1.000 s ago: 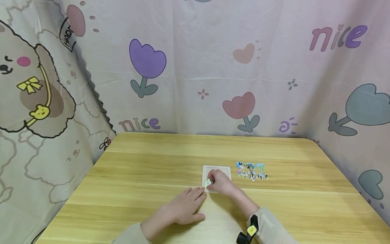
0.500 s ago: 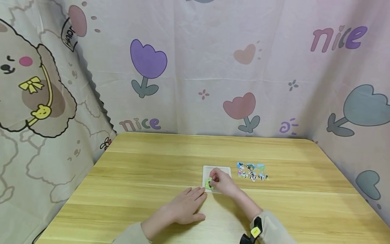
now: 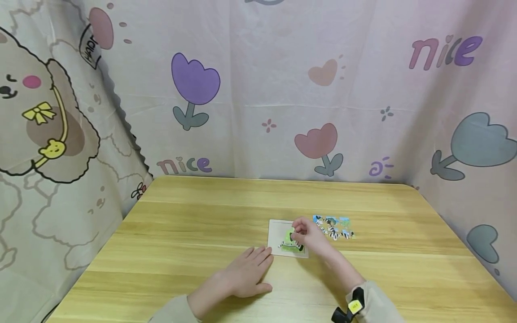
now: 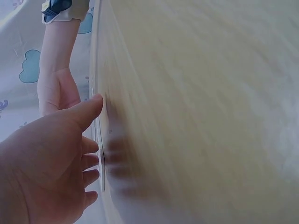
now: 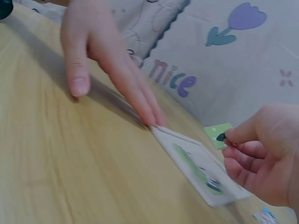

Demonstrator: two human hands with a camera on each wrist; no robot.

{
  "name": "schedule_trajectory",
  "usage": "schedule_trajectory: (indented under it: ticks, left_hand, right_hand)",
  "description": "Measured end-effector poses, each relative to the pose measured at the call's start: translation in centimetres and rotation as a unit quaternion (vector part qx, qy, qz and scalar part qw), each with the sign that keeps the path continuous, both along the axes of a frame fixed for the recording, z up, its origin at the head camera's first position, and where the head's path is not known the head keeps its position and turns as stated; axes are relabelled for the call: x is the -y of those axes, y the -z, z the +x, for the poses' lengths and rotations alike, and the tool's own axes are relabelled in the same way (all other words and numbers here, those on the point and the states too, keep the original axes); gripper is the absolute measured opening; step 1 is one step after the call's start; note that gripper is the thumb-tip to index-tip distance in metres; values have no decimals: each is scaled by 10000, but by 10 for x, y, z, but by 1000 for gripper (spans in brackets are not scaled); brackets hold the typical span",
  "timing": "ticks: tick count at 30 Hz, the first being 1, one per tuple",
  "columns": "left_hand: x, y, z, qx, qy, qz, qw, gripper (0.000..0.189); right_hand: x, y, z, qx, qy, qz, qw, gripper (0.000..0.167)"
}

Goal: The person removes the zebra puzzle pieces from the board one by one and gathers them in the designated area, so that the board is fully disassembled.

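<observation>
A green puzzle piece (image 5: pixel 218 135) with a dark patch is pinched between thumb and fingers of my right hand (image 3: pixel 308 235). It is held just above a white puzzle tray (image 3: pixel 276 229), apart from it in the right wrist view. Inside the tray, toward its near right corner, lies a green section with black-and-white stripes (image 5: pixel 198 170). My left hand (image 3: pixel 248 273) lies flat on the table, fingers straight, its fingertips touching the tray's near left corner. In the left wrist view the left hand (image 4: pixel 51 163) shows from the thumb side, and the tray is only a thin edge.
Several colourful puzzle pieces (image 3: pixel 333 228) with zebra pictures lie on the wooden table (image 3: pixel 194 224), right of the tray. A printed curtain (image 3: pixel 258 89) hangs behind the table and along both sides. A black device with a yellow label (image 3: pixel 351 308) is strapped to the right wrist.
My right hand has moved right and slightly away from me, carrying the green piece from the tray's near left corner. The striped green section is now uncovered. My left hand stays put.
</observation>
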State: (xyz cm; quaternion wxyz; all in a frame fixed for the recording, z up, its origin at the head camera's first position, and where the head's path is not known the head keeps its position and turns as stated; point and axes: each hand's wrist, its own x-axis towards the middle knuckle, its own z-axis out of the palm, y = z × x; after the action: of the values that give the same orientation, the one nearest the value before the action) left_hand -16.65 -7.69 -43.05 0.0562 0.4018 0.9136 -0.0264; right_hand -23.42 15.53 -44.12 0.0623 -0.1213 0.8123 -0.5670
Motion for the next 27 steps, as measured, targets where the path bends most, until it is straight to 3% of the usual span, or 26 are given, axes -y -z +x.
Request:
schedule_trajectory:
  ticks: [8,18,27]
  left_hand:
    - [-2,3,-1,-45,21,32,10000,73]
    - [-2,5,-2,9,71,38,10000,73]
    - [-2,8,-4,53,81,34,9999,72]
  right_hand:
    - [-34,-6,7,81,-25,96,9999,26]
    - [-71,-1,10,-309,44,975,9947,20]
    - [-82,4,11,-420,216,1561,9866,12]
